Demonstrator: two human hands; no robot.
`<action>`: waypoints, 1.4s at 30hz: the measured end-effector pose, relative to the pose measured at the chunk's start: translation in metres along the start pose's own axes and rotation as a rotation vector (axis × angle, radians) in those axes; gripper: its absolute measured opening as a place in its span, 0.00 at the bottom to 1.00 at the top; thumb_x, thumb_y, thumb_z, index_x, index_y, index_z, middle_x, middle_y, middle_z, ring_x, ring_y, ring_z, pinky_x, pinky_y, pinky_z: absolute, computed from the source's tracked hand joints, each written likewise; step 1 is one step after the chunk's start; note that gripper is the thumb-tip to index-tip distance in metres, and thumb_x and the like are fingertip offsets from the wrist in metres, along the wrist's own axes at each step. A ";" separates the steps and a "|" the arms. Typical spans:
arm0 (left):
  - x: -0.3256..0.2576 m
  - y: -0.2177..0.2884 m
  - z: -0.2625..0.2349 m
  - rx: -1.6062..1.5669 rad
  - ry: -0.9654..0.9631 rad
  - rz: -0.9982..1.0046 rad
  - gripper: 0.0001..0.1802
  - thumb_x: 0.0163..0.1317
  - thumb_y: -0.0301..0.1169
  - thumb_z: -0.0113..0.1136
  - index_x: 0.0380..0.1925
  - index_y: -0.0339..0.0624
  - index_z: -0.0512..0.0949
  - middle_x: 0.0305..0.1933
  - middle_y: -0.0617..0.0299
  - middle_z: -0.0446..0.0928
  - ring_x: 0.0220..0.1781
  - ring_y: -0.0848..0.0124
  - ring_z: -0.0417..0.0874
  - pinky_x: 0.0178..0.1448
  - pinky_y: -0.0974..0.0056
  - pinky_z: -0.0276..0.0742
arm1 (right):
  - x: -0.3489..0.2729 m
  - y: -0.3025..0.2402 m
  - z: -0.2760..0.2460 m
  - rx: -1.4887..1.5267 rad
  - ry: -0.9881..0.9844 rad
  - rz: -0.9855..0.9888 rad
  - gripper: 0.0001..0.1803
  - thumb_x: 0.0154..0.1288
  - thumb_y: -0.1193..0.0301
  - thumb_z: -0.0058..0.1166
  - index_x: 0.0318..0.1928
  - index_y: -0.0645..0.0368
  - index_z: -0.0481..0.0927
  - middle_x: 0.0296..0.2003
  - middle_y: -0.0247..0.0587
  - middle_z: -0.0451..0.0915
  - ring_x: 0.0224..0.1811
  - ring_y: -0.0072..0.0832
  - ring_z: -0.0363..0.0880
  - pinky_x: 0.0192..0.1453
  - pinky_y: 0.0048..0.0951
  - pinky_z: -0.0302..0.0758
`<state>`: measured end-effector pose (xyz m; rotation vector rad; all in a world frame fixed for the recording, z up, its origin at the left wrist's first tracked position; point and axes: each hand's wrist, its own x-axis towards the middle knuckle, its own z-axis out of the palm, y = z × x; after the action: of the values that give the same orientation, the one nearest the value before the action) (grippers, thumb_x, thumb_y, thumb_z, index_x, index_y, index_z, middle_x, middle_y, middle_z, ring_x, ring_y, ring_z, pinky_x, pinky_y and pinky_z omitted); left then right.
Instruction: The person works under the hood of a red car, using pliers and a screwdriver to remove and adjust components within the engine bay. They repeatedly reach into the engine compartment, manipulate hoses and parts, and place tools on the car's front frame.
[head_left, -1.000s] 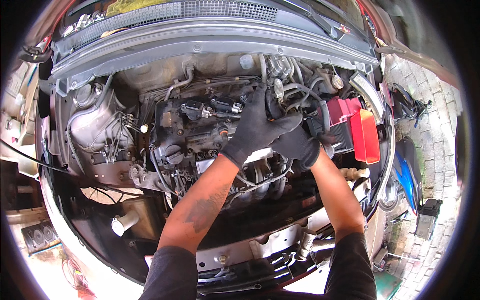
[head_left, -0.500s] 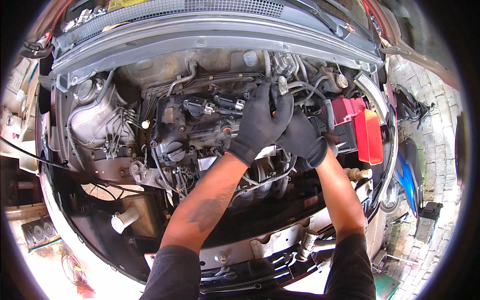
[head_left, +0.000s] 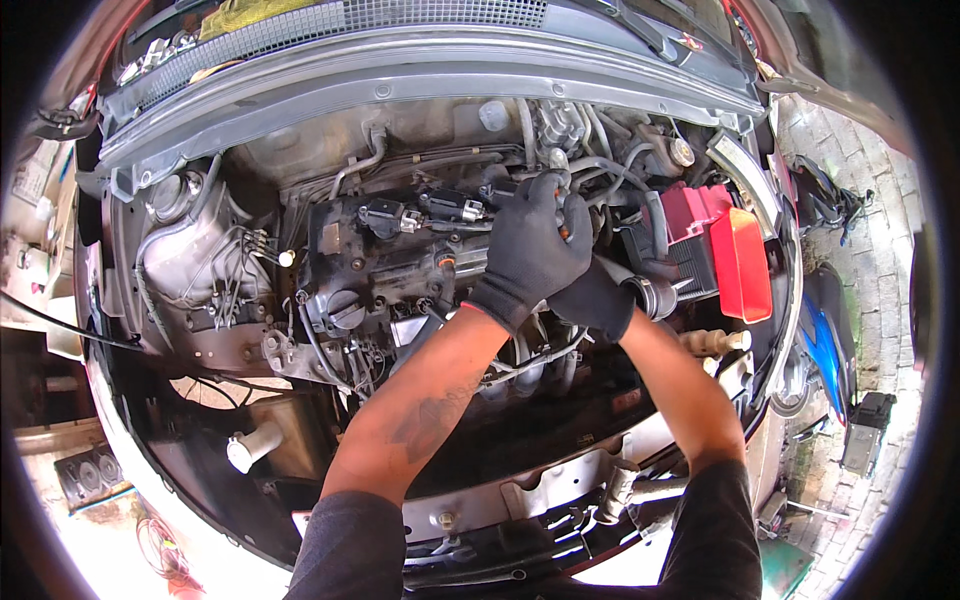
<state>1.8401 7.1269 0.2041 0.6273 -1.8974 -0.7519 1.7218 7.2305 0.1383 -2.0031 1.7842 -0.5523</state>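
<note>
A gloved left hand (head_left: 537, 243) is curled over the right end of a car engine (head_left: 392, 262), centre frame, with the right hand (head_left: 594, 300) partly hidden below; what is held by either cannot be told. A red plastic cover (head_left: 741, 265) is seen at right.

Black fabric gloves (head_left: 535, 245) cover the fingers (head_left: 577, 217); right of these, an open rectangular plastic box (head_left: 740, 270) is bright red, a blocky plastic cover (head_left: 695, 208) pinkish-red.

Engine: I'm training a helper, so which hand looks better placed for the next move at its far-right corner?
Probably the left hand: its curled fingers are at that corner, while the right hand sits lower, partly hidden behind it.
</note>
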 end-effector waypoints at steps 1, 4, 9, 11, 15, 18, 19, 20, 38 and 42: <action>0.000 0.002 0.000 -0.031 -0.011 -0.015 0.17 0.64 0.32 0.62 0.47 0.29 0.78 0.37 0.37 0.82 0.36 0.40 0.87 0.41 0.43 0.84 | -0.010 0.005 0.013 -0.133 0.094 -0.031 0.15 0.73 0.66 0.54 0.56 0.53 0.84 0.47 0.52 0.87 0.55 0.50 0.85 0.61 0.49 0.81; -0.002 0.004 0.001 -0.075 -0.004 -0.016 0.17 0.64 0.31 0.62 0.47 0.29 0.78 0.37 0.37 0.82 0.37 0.40 0.87 0.42 0.44 0.84 | -0.024 0.006 0.033 -0.248 0.291 -0.022 0.17 0.71 0.71 0.54 0.57 0.58 0.82 0.49 0.52 0.86 0.56 0.50 0.84 0.61 0.46 0.80; 0.020 0.022 -0.006 -0.223 0.172 0.009 0.15 0.65 0.30 0.62 0.46 0.29 0.79 0.37 0.38 0.83 0.36 0.39 0.87 0.41 0.46 0.83 | -0.035 0.005 0.014 0.532 0.356 0.135 0.18 0.73 0.74 0.53 0.60 0.60 0.80 0.49 0.44 0.84 0.48 0.40 0.83 0.54 0.37 0.81; 0.047 0.035 -0.004 -0.191 0.184 0.039 0.11 0.67 0.29 0.65 0.43 0.32 0.80 0.32 0.45 0.84 0.32 0.56 0.86 0.40 0.55 0.81 | -0.051 0.037 0.026 1.264 0.422 0.107 0.16 0.77 0.71 0.53 0.60 0.59 0.80 0.46 0.41 0.84 0.43 0.33 0.83 0.47 0.32 0.81; 0.058 0.047 -0.026 -0.409 0.151 -0.081 0.13 0.66 0.33 0.70 0.40 0.34 0.80 0.27 0.52 0.84 0.31 0.62 0.87 0.38 0.56 0.82 | -0.042 0.013 0.033 1.455 0.670 0.329 0.11 0.81 0.68 0.53 0.56 0.57 0.81 0.42 0.34 0.83 0.36 0.21 0.80 0.40 0.22 0.77; 0.059 0.055 -0.087 -0.714 0.073 -0.413 0.11 0.71 0.34 0.68 0.41 0.38 0.80 0.26 0.67 0.79 0.28 0.76 0.80 0.36 0.68 0.77 | -0.028 -0.016 0.028 1.086 0.601 0.318 0.10 0.77 0.70 0.60 0.53 0.60 0.84 0.39 0.31 0.86 0.38 0.19 0.82 0.42 0.24 0.79; 0.056 0.062 -0.114 -0.838 0.052 -0.539 0.10 0.72 0.34 0.66 0.43 0.38 0.80 0.26 0.69 0.78 0.28 0.77 0.79 0.36 0.70 0.76 | -0.026 -0.023 0.025 0.963 0.529 0.305 0.11 0.74 0.70 0.63 0.52 0.60 0.86 0.40 0.34 0.88 0.39 0.21 0.84 0.44 0.26 0.80; 0.048 0.060 -0.135 -0.815 0.091 -0.427 0.10 0.75 0.34 0.63 0.48 0.40 0.81 0.27 0.70 0.76 0.26 0.79 0.77 0.34 0.71 0.74 | -0.024 -0.029 0.022 0.836 0.461 0.285 0.12 0.72 0.70 0.66 0.52 0.61 0.87 0.41 0.36 0.90 0.39 0.23 0.86 0.46 0.28 0.82; -0.138 -0.014 -0.228 -0.392 0.174 -1.126 0.21 0.68 0.44 0.69 0.34 0.32 0.87 0.26 0.67 0.82 0.32 0.79 0.79 0.37 0.64 0.73 | -0.020 -0.025 0.023 0.252 0.500 0.357 0.21 0.81 0.58 0.52 0.58 0.64 0.84 0.38 0.53 0.89 0.37 0.45 0.86 0.46 0.42 0.80; -0.156 -0.034 -0.231 -0.466 0.241 -1.018 0.22 0.68 0.46 0.69 0.33 0.32 0.86 0.27 0.67 0.83 0.31 0.78 0.80 0.35 0.62 0.73 | -0.015 -0.041 0.015 0.121 0.481 0.414 0.17 0.78 0.65 0.54 0.55 0.64 0.85 0.46 0.60 0.87 0.46 0.53 0.86 0.53 0.47 0.80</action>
<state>2.1162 7.1590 0.1665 1.3143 -1.0302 -1.6015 1.7625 7.2501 0.1468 -1.4343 2.2956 -1.0332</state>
